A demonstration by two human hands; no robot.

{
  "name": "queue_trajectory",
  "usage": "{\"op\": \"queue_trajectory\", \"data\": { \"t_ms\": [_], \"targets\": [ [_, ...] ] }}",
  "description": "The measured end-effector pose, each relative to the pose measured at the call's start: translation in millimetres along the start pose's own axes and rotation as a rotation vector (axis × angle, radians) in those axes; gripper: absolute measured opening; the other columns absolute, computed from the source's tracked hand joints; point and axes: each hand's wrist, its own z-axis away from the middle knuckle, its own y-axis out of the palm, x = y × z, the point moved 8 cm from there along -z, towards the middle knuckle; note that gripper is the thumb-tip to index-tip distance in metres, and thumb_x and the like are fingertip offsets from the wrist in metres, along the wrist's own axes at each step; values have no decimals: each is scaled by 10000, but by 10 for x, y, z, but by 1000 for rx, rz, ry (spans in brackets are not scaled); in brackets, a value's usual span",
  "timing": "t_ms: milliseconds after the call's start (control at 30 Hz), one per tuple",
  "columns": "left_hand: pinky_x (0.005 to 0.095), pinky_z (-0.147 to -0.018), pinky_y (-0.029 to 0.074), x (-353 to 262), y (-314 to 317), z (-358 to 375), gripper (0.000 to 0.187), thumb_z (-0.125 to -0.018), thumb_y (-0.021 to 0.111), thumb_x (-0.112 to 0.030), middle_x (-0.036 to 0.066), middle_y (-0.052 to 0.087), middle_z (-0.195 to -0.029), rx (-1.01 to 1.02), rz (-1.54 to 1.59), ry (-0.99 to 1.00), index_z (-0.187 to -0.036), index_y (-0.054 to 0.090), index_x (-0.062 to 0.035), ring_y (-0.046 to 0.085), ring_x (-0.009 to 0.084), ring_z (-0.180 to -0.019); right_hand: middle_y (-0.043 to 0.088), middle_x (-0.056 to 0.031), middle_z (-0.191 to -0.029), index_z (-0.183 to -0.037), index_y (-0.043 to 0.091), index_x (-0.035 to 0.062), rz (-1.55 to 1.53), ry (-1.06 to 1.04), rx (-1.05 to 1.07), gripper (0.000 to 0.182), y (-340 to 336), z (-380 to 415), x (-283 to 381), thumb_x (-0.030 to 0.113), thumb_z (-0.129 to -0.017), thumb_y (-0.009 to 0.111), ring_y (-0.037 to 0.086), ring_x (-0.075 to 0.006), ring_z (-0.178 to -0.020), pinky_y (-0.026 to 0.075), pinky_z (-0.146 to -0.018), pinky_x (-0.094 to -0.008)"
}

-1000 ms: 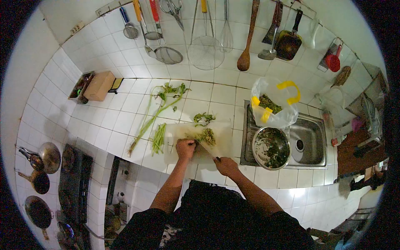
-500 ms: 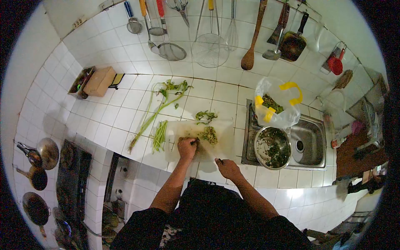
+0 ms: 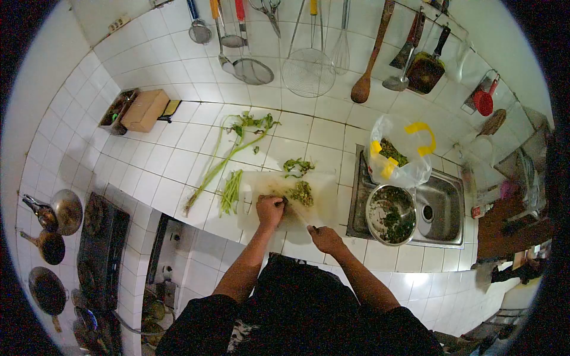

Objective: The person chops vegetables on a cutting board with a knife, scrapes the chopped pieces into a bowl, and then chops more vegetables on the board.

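Note:
My right hand (image 3: 326, 240) is wrapped round the handle of a knife (image 3: 298, 217), at the near side of a pale cutting board (image 3: 325, 188). The blade slants up and left across the board, its tip end close to my left hand (image 3: 270, 210). My left fingers are curled and pressed down on the board; what lies under them is mostly hidden, only a small dark bit showing. Just beyond the blade sits a heap of chopped greens (image 3: 301, 193). Cut green stalks (image 3: 231, 193) lie along the board's left edge, and loose leaves (image 3: 297, 166) rest at its far edge.
Long leafy stalks (image 3: 221, 159) lie on the tiled counter. To the right, a steel bowl (image 3: 373, 221) of chopped greens and a plastic bag (image 3: 415, 169) stand by the sink (image 3: 456, 210). A stove (image 3: 104, 252) is at left. Utensils, including a wooden spoon (image 3: 360, 90), hang on the wall.
The whole view has shifted slightly. Both hands stay at the board, the right on the knife, with the blade at a slightly steeper slant near the left fingers.

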Motion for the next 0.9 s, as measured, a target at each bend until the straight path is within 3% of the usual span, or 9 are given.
{"op": "queue_trajectory", "data": {
  "t_ms": [100,133,267,433,533,900],
  "targets": [
    [419,-811,491,6,26,9,147,-629,737,-130,74,703,-873,30,-44,-12,-773,741,-100,592,309,-920,643,-290,-969,-887,665,-21,44,-41,-19,672,101,-199,102,532,-973,293,601,-469,-962,464,-864,-543],
    [417,-811,490,5,55,-8,142,-632,741,-136,76,703,-871,46,-104,-9,-770,742,-103,592,308,-919,650,-280,-941,-902,660,-16,23,49,-31,632,57,-213,92,513,-972,321,618,-457,-923,482,-824,-543],
    [411,-810,490,87,54,-16,126,-651,750,-163,75,701,-863,41,-37,-34,-765,743,-109,593,306,-905,650,-278,-928,-909,657,-10,55,42,-80,606,-44,-152,105,500,-973,336,623,-446,-915,483,-822,-544],
    [412,-784,488,-258,-158,11,119,-677,752,-198,97,687,-842,36,-78,21,-758,741,-112,595,312,-881,653,-272,-937,-915,662,-5,75,40,-143,654,-71,-83,-138,542,-969,309,623,-440,-926,479,-836,-540],
    [417,-767,487,-265,-155,35,131,-659,746,-181,104,682,-846,28,-85,44,-766,737,-106,592,314,-891,628,-316,-893,-940,658,-38,4,28,-113,706,10,-88,-169,549,-980,268,596,-479,-912,443,-861,-543],
    [419,-838,493,-108,-65,24,169,-623,733,-125,118,693,-865,22,-70,-20,-782,730,-66,592,325,-913,634,-317,-891,-902,656,-66,-62,59,-23,763,-31,158,-13,600,-958,288,602,-476,-916,443,-850,-544]
  ]
}}
